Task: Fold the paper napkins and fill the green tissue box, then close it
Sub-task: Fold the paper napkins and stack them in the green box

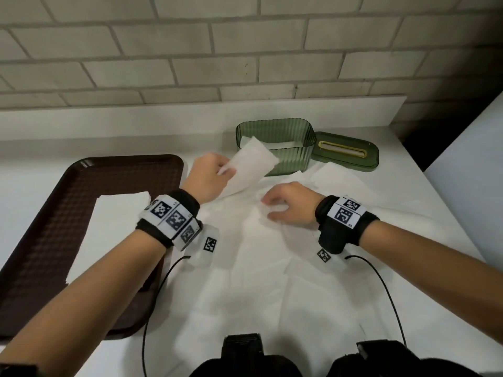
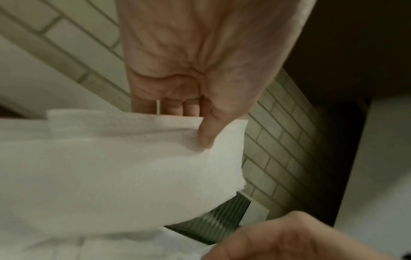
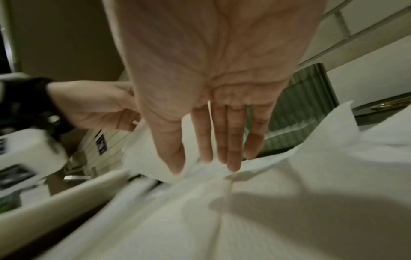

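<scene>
My left hand [image 1: 211, 172] pinches a folded white napkin [image 1: 249, 165] between thumb and fingers, lifted just in front of the green tissue box [image 1: 275, 144]; the pinch shows in the left wrist view, with the thumb [image 2: 208, 133] on the napkin [image 2: 124, 167]. The box is lidless with white paper inside. Its green lid [image 1: 345, 155] with a gold slot lies to the box's right. My right hand [image 1: 288, 204] hovers over loose napkins [image 1: 272, 257] spread on the counter, fingers [image 3: 231, 146] straight and holding nothing.
A dark brown tray [image 1: 54, 235] lies at the left with a stack of white napkins [image 1: 114, 229] on it. A brick wall [image 1: 217, 50] runs behind the white counter [image 1: 54, 137]. The counter's right edge drops off near a white panel [image 1: 473, 159].
</scene>
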The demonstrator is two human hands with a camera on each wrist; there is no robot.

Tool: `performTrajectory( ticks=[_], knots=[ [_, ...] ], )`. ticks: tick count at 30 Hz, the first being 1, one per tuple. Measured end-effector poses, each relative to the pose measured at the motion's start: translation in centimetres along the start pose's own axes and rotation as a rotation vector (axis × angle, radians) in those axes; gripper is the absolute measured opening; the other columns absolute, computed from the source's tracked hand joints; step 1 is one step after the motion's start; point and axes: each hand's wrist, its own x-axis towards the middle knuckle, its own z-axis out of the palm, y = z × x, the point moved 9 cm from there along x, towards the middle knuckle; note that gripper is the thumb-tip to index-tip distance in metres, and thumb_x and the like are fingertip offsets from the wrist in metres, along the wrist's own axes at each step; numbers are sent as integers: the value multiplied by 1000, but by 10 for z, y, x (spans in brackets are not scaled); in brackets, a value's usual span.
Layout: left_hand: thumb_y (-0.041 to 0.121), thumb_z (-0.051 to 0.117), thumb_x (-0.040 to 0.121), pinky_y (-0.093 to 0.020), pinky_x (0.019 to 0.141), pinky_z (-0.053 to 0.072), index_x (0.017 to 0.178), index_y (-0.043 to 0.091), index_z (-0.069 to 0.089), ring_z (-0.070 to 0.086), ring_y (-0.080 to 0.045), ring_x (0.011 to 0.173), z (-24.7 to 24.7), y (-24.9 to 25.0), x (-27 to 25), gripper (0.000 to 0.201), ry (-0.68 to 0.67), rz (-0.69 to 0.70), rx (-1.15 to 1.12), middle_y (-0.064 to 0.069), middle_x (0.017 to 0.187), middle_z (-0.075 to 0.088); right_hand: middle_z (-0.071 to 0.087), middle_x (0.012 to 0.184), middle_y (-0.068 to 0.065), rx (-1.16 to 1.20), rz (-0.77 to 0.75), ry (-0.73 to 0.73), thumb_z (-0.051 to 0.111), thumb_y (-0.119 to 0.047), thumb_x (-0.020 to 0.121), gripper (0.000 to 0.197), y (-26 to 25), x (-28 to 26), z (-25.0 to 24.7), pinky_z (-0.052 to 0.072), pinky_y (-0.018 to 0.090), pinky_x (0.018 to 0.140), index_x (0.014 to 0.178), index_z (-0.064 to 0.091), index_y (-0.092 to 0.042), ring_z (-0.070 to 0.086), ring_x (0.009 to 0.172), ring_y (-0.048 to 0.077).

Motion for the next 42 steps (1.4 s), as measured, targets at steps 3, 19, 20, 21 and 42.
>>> performTrajectory(
  ticks=[3, 19, 20, 21, 42],
  knots=[
    [16, 57, 95, -30, 70, 49, 93, 1, 69, 64, -22, 73, -12, -7, -11, 19, 72, -40, -356, -13, 82, 71, 59, 124, 0, 206, 9, 173, 68, -40, 86, 57, -10, -2, -28, 52, 31, 89, 136, 48, -19, 62, 104, 15],
    [5, 52, 96, -44, 94, 53, 135, 5, 48, 63, -26, 113, 15, 21, -49, 39, 65, -77, -979, -12, 124, 64, 61, 124, 5, 523, -145, 301, 59, -20, 95, 51, -66, -21, -46, 49, 25, 87, 139, 33, -11, 61, 106, 20],
    [3, 53, 96, -43, 93, 53, 130, 3, 52, 65, -26, 109, 13, 20, -49, 34, 99, -90, -976, -12, 119, 66, 62, 122, 6, 540, -150, 294, 62, -17, 92, 55, -65, -23, -46, 52, 28, 87, 138, 32, -13, 63, 105, 21],
    [2, 55, 95, -45, 92, 54, 124, 2, 57, 66, -27, 106, 11, 18, -48, 30, 124, -96, -973, -13, 114, 68, 63, 119, 8, 554, -147, 280, 65, -14, 89, 57, -63, -25, -47, 55, 32, 85, 137, 33, -14, 64, 103, 23],
    [14, 83, 72, -27, 77, 53, 96, 11, 69, 68, -14, 86, 28, -10, -76, 28, -101, 76, -522, -1, 92, 72, 76, 81, -2, 781, 49, 378, 85, -2, 67, 19, 11, -81, -42, 54, 20, 68, 82, 75, -10, 70, 73, 11]
  ],
)
